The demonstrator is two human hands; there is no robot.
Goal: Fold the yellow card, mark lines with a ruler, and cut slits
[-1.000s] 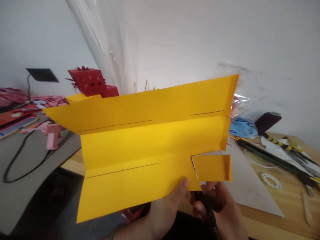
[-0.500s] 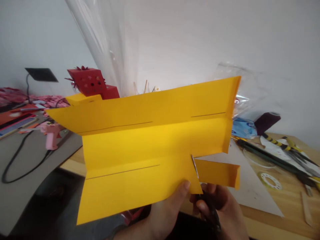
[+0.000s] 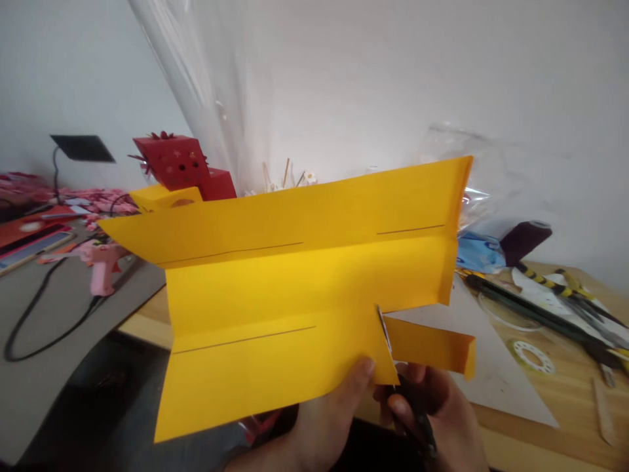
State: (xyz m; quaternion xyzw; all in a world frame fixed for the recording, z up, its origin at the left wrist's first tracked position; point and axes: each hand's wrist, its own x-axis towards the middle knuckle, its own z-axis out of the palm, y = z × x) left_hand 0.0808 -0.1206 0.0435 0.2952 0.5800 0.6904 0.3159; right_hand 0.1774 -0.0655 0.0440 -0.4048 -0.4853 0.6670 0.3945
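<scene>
A large sheet of yellow card (image 3: 275, 288), creased lengthwise and marked with several dark straight lines, hangs in front of me. My left hand (image 3: 331, 410) pinches its lower edge, thumb on the near face and fingers hidden behind. In my right hand (image 3: 442, 410) are black-handled scissors (image 3: 415, 413), their blades at the card's lower right. Along the blades, a narrow yellow strip (image 3: 432, 344) with a folded end hangs down to the right, nearly cut away from the sheet. A slit separates this strip from the card above it.
At the left lie a pink glue gun (image 3: 101, 265) with a black cord and a phone (image 3: 37, 246). Behind the card stands a red box (image 3: 179, 164). Grey board (image 3: 506, 380), a white ring (image 3: 533, 357), a dark cutter (image 3: 525, 305) and pliers cover the wooden table's right side.
The strip beside the scissors has dropped a little and tilts further down at its right end. The card has shifted slightly down and to the right. Both hands keep their grips.
</scene>
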